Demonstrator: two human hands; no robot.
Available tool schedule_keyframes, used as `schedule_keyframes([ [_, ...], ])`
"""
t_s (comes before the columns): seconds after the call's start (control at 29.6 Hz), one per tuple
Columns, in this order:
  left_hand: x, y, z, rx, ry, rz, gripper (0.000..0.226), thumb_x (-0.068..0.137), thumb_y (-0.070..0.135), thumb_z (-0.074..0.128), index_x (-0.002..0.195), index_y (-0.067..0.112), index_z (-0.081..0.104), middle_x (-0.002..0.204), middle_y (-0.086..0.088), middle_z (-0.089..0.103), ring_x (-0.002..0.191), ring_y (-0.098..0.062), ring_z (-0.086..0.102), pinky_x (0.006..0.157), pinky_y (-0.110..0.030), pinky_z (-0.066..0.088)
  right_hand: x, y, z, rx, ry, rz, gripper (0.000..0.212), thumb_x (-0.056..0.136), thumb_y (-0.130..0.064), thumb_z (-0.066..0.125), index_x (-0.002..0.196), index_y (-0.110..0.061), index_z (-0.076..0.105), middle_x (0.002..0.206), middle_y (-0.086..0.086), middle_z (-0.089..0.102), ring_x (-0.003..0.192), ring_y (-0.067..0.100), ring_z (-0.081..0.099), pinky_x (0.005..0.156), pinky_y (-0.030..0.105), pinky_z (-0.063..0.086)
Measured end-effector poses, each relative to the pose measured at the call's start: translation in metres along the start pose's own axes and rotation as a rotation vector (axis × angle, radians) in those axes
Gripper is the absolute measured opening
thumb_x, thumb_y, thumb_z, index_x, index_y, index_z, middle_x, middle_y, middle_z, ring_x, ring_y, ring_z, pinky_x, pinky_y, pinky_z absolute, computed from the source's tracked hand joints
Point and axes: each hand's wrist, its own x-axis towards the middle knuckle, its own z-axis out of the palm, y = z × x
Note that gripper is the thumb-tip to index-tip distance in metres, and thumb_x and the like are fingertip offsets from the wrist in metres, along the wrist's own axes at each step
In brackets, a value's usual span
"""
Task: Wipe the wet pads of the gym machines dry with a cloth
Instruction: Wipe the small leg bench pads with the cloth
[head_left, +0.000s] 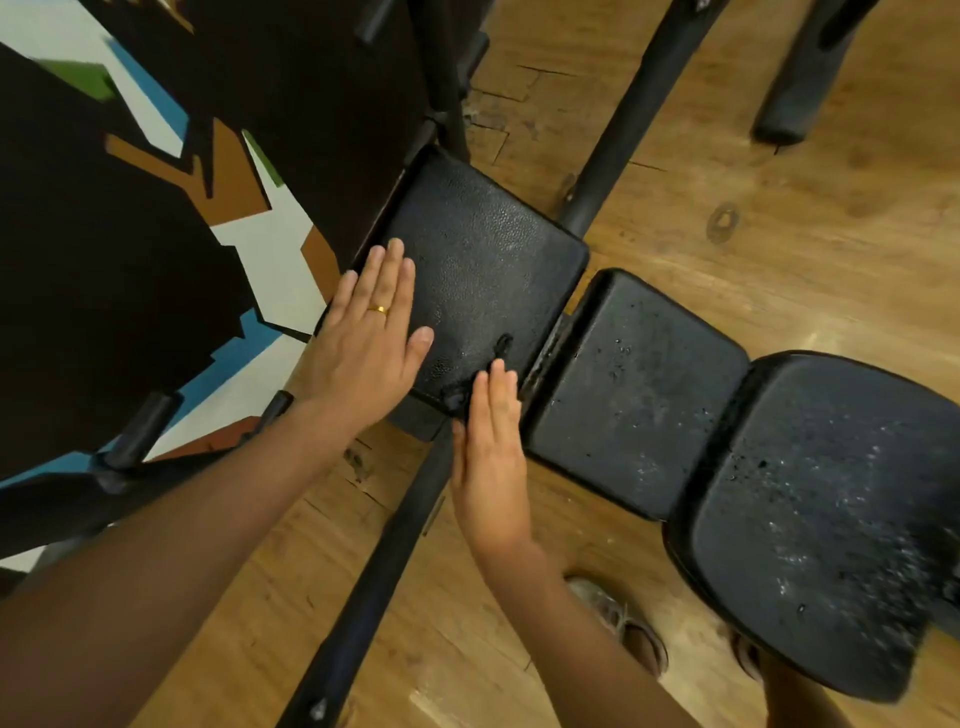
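Observation:
Three black padded sections of a gym bench run from centre to lower right. My left hand (371, 332), wearing a gold ring, lies flat with straight fingers on the left side of the far pad (483, 260). My right hand (491, 441) is flat too, its fingertips touching that pad's near corner beside a tear. Water droplets speckle the middle pad (639, 389) and the large near pad (826, 519). No cloth is visible in either hand or anywhere in the frame.
Black metal frame tubes (395, 545) cross the wooden floor (779, 218) under the bench. A dark upright panel and a wall painted in brown, blue, green and white (270, 244) stand at left. Another machine leg (800, 83) is top right. My shoes (623, 623) show below.

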Motion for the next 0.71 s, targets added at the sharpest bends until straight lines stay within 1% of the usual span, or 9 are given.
schedule_keyframes([
  [0.1,0.001,0.004,0.001,0.036,0.022,-0.012,0.067,0.107,0.042,0.016,0.16,0.002,0.005,0.168,-0.017,-0.002,0.156,-0.028,-0.003,0.127,-0.046,0.007,0.019,0.004,-0.008,0.002,-0.014,0.009,0.055,0.108,-0.014,0.045,0.158,-0.001,0.026,0.169,0.013,0.013,0.157,0.023,0.004,0.127,0.045,0.016],
  [0.2,0.001,0.006,0.001,0.027,0.024,-0.025,0.069,0.105,0.043,0.014,0.16,0.002,0.005,0.169,-0.017,-0.001,0.156,-0.029,-0.002,0.127,-0.047,0.008,0.058,0.005,-0.021,0.025,0.049,0.097,0.053,0.109,-0.018,0.042,0.157,-0.001,0.027,0.168,0.013,0.015,0.156,0.024,0.007,0.126,0.047,0.021],
  [0.3,0.001,0.005,0.002,0.024,0.041,-0.026,0.069,0.106,0.042,0.015,0.16,0.002,0.005,0.169,-0.017,-0.001,0.156,-0.029,-0.001,0.126,-0.047,0.01,0.077,0.0,-0.02,0.066,0.118,0.17,0.052,0.109,-0.016,0.042,0.155,0.001,0.028,0.167,0.016,0.019,0.156,0.028,0.011,0.126,0.046,0.018],
  [0.37,0.0,0.006,0.003,0.024,0.048,-0.02,0.068,0.106,0.042,0.015,0.16,0.001,0.006,0.168,-0.018,0.0,0.156,-0.031,0.001,0.126,-0.048,0.012,0.063,-0.006,-0.011,0.046,0.152,0.157,0.052,0.108,-0.014,0.045,0.154,0.002,0.031,0.165,0.018,0.022,0.155,0.03,0.014,0.126,0.046,0.019],
  [0.41,0.0,0.006,0.003,0.026,0.051,-0.018,0.068,0.106,0.042,0.015,0.16,0.001,0.006,0.168,-0.019,0.0,0.156,-0.031,0.001,0.126,-0.048,0.012,0.05,-0.009,-0.007,0.022,0.139,0.124,0.052,0.107,-0.013,0.046,0.154,0.002,0.032,0.165,0.017,0.022,0.155,0.029,0.014,0.126,0.046,0.019],
  [0.51,0.0,0.006,0.003,0.021,0.056,-0.023,0.068,0.106,0.042,0.015,0.16,0.001,0.007,0.168,-0.019,0.001,0.156,-0.032,0.002,0.126,-0.049,0.012,0.031,-0.004,-0.006,-0.014,0.021,0.023,0.053,0.108,-0.015,0.046,0.157,-0.003,0.028,0.168,0.012,0.016,0.156,0.023,0.007,0.127,0.039,0.011],
  [0.61,0.0,0.006,0.003,0.006,0.067,-0.022,0.068,0.106,0.042,0.017,0.16,0.001,0.008,0.168,-0.02,0.003,0.156,-0.032,0.004,0.126,-0.049,0.011,0.036,0.0,-0.016,-0.023,-0.031,-0.002,0.054,0.11,-0.018,0.043,0.159,-0.005,0.024,0.169,0.009,0.012,0.157,0.019,0.003,0.128,0.036,0.008],
  [0.64,-0.001,0.006,0.003,0.005,0.068,-0.023,0.068,0.106,0.042,0.017,0.16,0.001,0.008,0.168,-0.02,0.003,0.156,-0.032,0.004,0.126,-0.049,0.011,0.038,0.0,-0.02,-0.017,-0.017,0.009,0.054,0.11,-0.019,0.042,0.159,-0.005,0.024,0.169,0.009,0.012,0.157,0.019,0.003,0.128,0.035,0.007],
  [0.71,-0.001,0.006,0.003,0.004,0.069,-0.021,0.068,0.106,0.041,0.018,0.16,0.001,0.008,0.168,-0.02,0.003,0.156,-0.032,0.004,0.126,-0.049,0.011,0.044,0.002,-0.029,0.013,0.074,0.075,0.054,0.11,-0.021,0.039,0.158,-0.003,0.024,0.169,0.01,0.011,0.157,0.02,0.003,0.127,0.034,0.005],
])
